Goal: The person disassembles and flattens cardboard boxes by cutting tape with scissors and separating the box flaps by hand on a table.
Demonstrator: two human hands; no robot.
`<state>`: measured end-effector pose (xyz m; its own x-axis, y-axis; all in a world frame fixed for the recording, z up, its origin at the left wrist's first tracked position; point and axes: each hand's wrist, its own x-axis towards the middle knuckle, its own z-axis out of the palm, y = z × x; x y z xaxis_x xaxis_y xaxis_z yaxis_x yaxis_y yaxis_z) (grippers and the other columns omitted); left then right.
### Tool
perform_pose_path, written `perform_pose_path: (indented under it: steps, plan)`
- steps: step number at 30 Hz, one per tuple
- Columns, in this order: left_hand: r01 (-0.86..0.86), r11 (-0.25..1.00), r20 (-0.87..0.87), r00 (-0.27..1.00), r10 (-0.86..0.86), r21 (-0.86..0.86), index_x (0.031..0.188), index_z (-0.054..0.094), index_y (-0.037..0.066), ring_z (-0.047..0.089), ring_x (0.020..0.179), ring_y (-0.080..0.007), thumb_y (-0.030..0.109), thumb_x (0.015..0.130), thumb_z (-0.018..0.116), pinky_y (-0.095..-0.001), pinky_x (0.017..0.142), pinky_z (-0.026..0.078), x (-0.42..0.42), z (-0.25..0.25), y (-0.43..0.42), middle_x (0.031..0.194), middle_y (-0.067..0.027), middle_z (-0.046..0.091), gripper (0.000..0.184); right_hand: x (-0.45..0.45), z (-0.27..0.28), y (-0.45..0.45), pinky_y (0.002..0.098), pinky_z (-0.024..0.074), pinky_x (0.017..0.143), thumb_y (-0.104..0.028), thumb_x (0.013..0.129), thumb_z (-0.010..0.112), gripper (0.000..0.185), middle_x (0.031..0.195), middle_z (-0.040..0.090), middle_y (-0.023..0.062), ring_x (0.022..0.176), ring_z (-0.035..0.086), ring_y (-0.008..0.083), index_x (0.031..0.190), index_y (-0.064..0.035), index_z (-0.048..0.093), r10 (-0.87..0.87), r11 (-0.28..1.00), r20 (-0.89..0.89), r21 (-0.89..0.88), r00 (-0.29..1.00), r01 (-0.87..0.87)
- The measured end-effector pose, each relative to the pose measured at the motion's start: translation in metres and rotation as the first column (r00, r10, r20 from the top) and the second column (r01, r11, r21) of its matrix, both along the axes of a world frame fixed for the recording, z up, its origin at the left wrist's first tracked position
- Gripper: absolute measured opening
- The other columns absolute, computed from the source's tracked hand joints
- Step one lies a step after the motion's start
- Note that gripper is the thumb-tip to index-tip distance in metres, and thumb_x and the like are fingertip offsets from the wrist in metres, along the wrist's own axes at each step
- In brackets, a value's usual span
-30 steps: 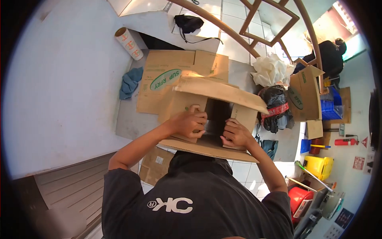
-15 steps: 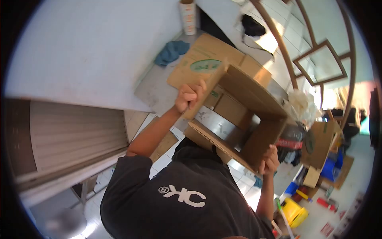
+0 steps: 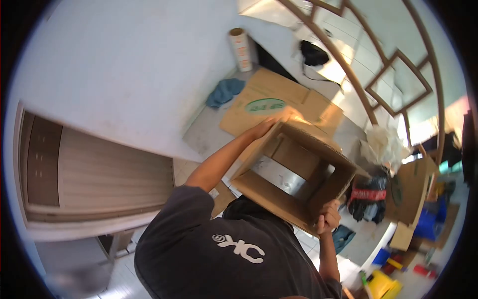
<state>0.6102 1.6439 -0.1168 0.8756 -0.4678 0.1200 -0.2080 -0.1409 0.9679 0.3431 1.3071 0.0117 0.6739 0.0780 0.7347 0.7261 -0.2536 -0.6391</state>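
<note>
A brown cardboard box [image 3: 279, 199] is tilted in front of my chest, with its open side towards me. Through an opening at its far end I see a grey surface. My left hand [image 3: 264, 128] lies along the outside of the box's upper left edge and holds it there, its fingers reaching towards the far corner and partly blurred. At the lower right corner, my right hand [image 3: 328, 217] is closed around the box's rim. Behind the box, a flattened cardboard piece [image 3: 244, 113] with a green oval print lies on the grey table [image 3: 201, 130].
A blue cloth [image 3: 225, 92] and a roll [image 3: 241, 50] stand near the wall. A black plastic bag [image 3: 367, 197], clear plastic [image 3: 381, 142] and another cardboard box [image 3: 409, 187] are on the right. Wooden lattice [image 3: 398, 82] rises at upper right; a yellow object [image 3: 386, 286] sits at lower right.
My left hand has moved from the box's near left rim along its side to the upper far edge. My right hand stays on the lower right corner. The camera view has shifted.
</note>
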Motion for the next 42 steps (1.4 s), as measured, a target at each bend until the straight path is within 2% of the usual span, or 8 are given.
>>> perform_pose_path:
  steps: [4, 14, 17, 26, 33, 38, 40, 42]
  plan:
    - [0.18, 0.953, -0.484, 0.829, -0.281, -0.245, 0.128, 0.072, 0.005, 0.061, 0.106, -0.0174, 0.038, 0.106, 0.044, -0.0352, 0.099, 0.045, -0.073, 0.079, -0.014, 0.119, -0.0111, 0.072, 0.048, 0.003, 0.025, 0.004, 0.0405, 0.036, 0.079, -0.013, 0.076, 0.058, 0.029, 0.055, 0.051, 0.0083, 0.053, 0.05, 0.0235, 0.054, -0.0059, 0.04, -0.291, 0.932, 0.117, 0.258, 0.95, 0.254]
    - [0.509, 0.861, -0.499, 0.751, -0.433, 0.018, 0.146, 0.052, 0.001, 0.03, 0.152, -0.0269, 0.041, 0.101, 0.054, -0.0387, 0.124, 0.021, -0.243, 0.131, -0.004, 0.162, -0.0157, 0.037, 0.061, 0.011, -0.003, -0.011, 0.0462, 0.0346, 0.099, -0.038, 0.087, 0.062, 0.027, 0.077, 0.061, 0.0063, 0.076, 0.058, 0.0246, 0.076, -0.0134, 0.055, -0.599, 0.792, 0.287, 0.351, 0.748, 0.5]
    - [0.535, 0.844, -0.485, 0.751, -0.448, 0.048, 0.147, 0.05, -0.002, 0.034, 0.15, -0.0287, 0.044, 0.102, 0.052, -0.0396, 0.124, 0.022, -0.245, 0.153, 0.011, 0.159, -0.0186, 0.04, 0.064, 0.021, 0.005, -0.073, 0.0433, 0.0354, 0.1, -0.045, 0.085, 0.071, 0.028, 0.086, 0.062, 0.0007, 0.086, 0.06, 0.0211, 0.087, -0.0193, 0.06, -0.412, 0.708, 0.521, -0.333, 0.747, 0.622]
    - [-0.201, 0.965, -0.675, 0.737, 0.037, -0.166, 0.143, 0.052, -0.006, 0.046, 0.141, -0.0343, 0.06, 0.105, 0.021, -0.048, 0.118, 0.033, -0.231, 0.095, 0.243, 0.148, -0.0207, 0.054, 0.082, 0.092, 0.11, 0.002, 0.0417, 0.0316, 0.084, -0.052, 0.068, 0.083, 0.045, 0.084, 0.06, -0.0007, 0.085, 0.056, 0.021, 0.087, -0.015, 0.064, -0.344, 0.721, 0.294, -0.526, 0.892, 0.451]
    - [-0.454, 0.883, -0.109, 0.878, 0.466, 0.121, 0.163, 0.011, 0.008, 0.036, 0.146, -0.036, 0.037, 0.093, 0.07, -0.0448, 0.12, 0.031, -0.154, 0.079, 0.227, 0.158, -0.021, 0.035, 0.097, 0.29, 0.125, 0.03, 0.0464, 0.0343, 0.096, -0.053, 0.078, 0.079, 0.053, 0.096, 0.066, 0.008, 0.102, 0.058, 0.0289, 0.1, -0.0066, 0.069, -0.503, 0.663, 0.048, -0.62, 0.863, 0.42]
    - [-0.615, 0.584, 0.255, 0.772, 0.582, 0.53, 0.16, 0.03, 0.011, 0.037, 0.141, -0.0422, 0.014, 0.081, 0.075, -0.0479, 0.122, 0.026, -0.091, 0.015, 0.164, 0.147, -0.0303, 0.043, 0.092, 0.408, -0.095, 0.043, 0.058, 0.0295, 0.114, -0.05, 0.082, 0.079, 0.075, 0.146, 0.049, 0.0159, 0.135, 0.045, 0.0382, 0.142, -0.0123, 0.054, -0.686, 0.324, 0.312, -0.678, 0.658, 0.66]
    - [-0.465, 0.476, 0.336, 0.881, 0.333, 0.747, 0.157, 0.038, 0.017, 0.032, 0.146, -0.0397, 0.024, 0.085, 0.071, -0.0582, 0.12, 0.023, -0.106, -0.01, 0.135, 0.151, -0.0267, 0.042, 0.079, 0.397, -0.162, 0.075, 0.0659, 0.0278, 0.115, -0.049, 0.084, 0.079, 0.08, 0.164, 0.027, 0.0163, 0.147, 0.029, 0.0452, 0.15, -0.0191, 0.046, -0.365, 0.629, -0.095, -0.758, 0.926, 0.17]
    - [-0.417, 0.582, 0.374, 0.905, 0.201, 0.698, 0.156, 0.042, 0.022, 0.026, 0.151, -0.0382, 0.034, 0.088, 0.068, -0.0646, 0.119, 0.019, -0.123, -0.052, 0.127, 0.155, -0.0231, 0.04, 0.074, 0.347, -0.184, 0.124, 0.073, 0.0229, 0.114, -0.065, 0.085, 0.069, 0.082, 0.17, 0.012, 0.0142, 0.153, 0.015, 0.0471, 0.156, -0.0345, 0.039, -0.438, 0.392, -0.332, -0.907, 0.836, -0.155]
